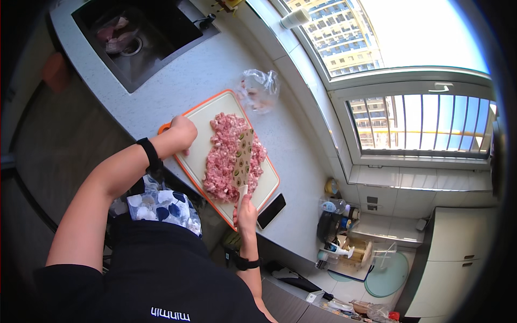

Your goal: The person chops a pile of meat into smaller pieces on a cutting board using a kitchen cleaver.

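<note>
My right hand [246,216] grips the white handle of a kitchen knife [243,159]. Its broad blade, patterned with avocado halves, lies over a spread of chopped pink meat [220,157]. The meat covers the middle of a cream cutting board [197,161] with an orange rim. My left hand [183,131] is curled into a fist over the board's left side, close to its orange handle loop and apart from the meat. The undersides of its fingers are hidden.
A clear plastic bag [258,91] with pinkish contents touches the board's far side. A black phone [272,211] lies by its right corner. A dark sink [161,50] at the upper left holds bagged meat [117,36]. Bottles [335,206] stand at the right end.
</note>
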Available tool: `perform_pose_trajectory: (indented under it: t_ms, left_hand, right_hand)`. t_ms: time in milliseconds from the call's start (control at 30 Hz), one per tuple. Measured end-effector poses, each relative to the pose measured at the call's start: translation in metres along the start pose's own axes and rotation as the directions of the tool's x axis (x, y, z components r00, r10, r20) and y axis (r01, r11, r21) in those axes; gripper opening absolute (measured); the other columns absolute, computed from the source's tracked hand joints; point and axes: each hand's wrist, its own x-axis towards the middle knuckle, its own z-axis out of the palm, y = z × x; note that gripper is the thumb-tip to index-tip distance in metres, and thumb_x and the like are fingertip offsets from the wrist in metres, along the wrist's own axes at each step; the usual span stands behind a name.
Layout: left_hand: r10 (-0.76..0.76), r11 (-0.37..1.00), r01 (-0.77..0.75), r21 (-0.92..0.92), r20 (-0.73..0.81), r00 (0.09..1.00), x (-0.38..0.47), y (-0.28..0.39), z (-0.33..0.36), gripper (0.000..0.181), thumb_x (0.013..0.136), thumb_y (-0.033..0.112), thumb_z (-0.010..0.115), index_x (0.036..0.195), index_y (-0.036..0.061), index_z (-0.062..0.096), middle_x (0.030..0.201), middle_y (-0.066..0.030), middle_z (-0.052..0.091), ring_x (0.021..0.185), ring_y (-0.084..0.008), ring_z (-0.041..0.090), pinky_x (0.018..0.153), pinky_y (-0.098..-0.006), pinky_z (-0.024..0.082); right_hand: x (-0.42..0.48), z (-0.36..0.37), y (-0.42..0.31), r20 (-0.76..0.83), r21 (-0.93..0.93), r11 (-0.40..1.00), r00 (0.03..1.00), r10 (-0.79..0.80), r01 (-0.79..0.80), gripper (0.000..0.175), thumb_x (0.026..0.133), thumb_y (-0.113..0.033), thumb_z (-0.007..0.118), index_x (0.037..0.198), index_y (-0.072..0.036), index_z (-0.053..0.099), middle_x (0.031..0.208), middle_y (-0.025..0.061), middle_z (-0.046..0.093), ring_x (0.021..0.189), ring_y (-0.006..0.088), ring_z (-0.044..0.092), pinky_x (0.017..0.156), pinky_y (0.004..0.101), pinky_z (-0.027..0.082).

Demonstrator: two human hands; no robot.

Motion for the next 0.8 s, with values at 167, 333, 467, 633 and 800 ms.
perform_pose_trajectory:
  t_ms: [167, 333, 467, 633, 800]
  left_hand:
    - [-0.017, 1.0, 0.017, -0.013, 0.005, 1.0, -0.003, -0.001, -0.001, 0.046, 0.045, 0.047, 0.067, 0.073, 0.011, 0.063, 0.07, 0.0003, 0.059, 0.07, -0.0139, 0.057, 0.053, -0.0253, 0.044]
    - [-0.022, 1.0, 0.022, -0.007, -0.04, 0.999, -0.002, 0.0, 0.002, 0.043, 0.046, 0.046, 0.067, 0.071, 0.0112, 0.063, 0.07, 0.0005, 0.059, 0.069, -0.014, 0.057, 0.053, -0.0253, 0.044]
    - [-0.041, 0.999, 0.04, -0.037, -0.039, 0.998, -0.003, 0.001, 0.003, 0.042, 0.045, 0.045, 0.067, 0.069, 0.0107, 0.062, 0.068, 0.0001, 0.059, 0.068, -0.0144, 0.057, 0.053, -0.0254, 0.044]
    - [-0.065, 0.997, 0.065, -0.033, -0.01, 0.998, 0.0, 0.001, 0.005, 0.042, 0.044, 0.044, 0.068, 0.068, 0.0095, 0.062, 0.066, -0.0008, 0.058, 0.068, -0.0153, 0.057, 0.053, -0.026, 0.044]
    - [-0.063, 0.998, 0.062, -0.026, -0.034, 0.997, -0.001, 0.0, 0.005, 0.043, 0.043, 0.044, 0.068, 0.066, 0.0087, 0.062, 0.065, -0.0018, 0.058, 0.067, -0.0166, 0.057, 0.053, -0.0275, 0.045]
  right_hand:
    - [0.005, -0.05, -0.004, -0.071, 0.323, 0.946, 0.997, 0.037, -0.012, 0.053, 0.078, -0.052, 0.03, 0.066, -0.003, 0.043, 0.042, 0.0013, 0.038, 0.028, 0.0079, 0.034, 0.026, 0.0195, 0.027]
    - [0.038, -0.098, 0.04, 0.02, 0.299, 0.932, 0.977, 0.211, -0.207, 0.058, 0.075, -0.06, 0.021, 0.062, -0.007, 0.041, 0.039, 0.0011, 0.035, 0.027, 0.0112, 0.032, 0.025, 0.022, 0.026]
    - [0.058, -0.113, 0.066, 0.351, 0.387, 0.803, 0.878, 0.326, -0.453, 0.059, 0.074, -0.061, 0.018, 0.063, -0.008, 0.04, 0.038, 0.001, 0.032, 0.026, 0.0122, 0.028, 0.025, 0.0226, 0.023]
    - [0.094, -0.105, 0.06, 0.558, 0.398, 0.75, 0.788, 0.26, -0.529, 0.059, 0.075, -0.061, 0.017, 0.063, -0.008, 0.04, 0.039, 0.001, 0.032, 0.026, 0.0117, 0.027, 0.026, 0.0221, 0.023]
    - [0.124, -0.101, 0.031, 0.579, 0.206, 0.854, 0.763, 0.288, -0.478, 0.056, 0.078, -0.057, 0.017, 0.064, -0.008, 0.04, 0.039, 0.0005, 0.032, 0.027, 0.0106, 0.027, 0.027, 0.0215, 0.023]
